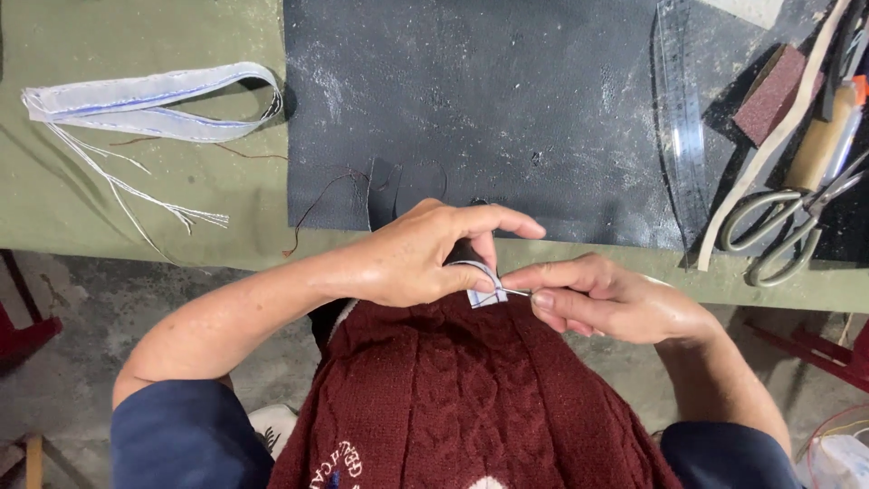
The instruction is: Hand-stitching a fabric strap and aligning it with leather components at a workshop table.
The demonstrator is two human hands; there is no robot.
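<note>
Nearest the camera, over a dark red cable-knit garment (pixel 462 398), the left hand (pixel 425 258) pinches a small white fabric piece with blue lines (pixel 484 288) between thumb and curled fingers, while the right hand (pixel 602 299) closes thumb and forefinger on a thin needle (pixel 516 292) touching that piece. Beyond them, on the green table (pixel 136 195), lies a black leather sheet (pixel 489 100). A frayed white strip (pixel 154 100) rests far left, scissors (pixel 787 226) and a clear curved ruler (pixel 681 118) far right.
</note>
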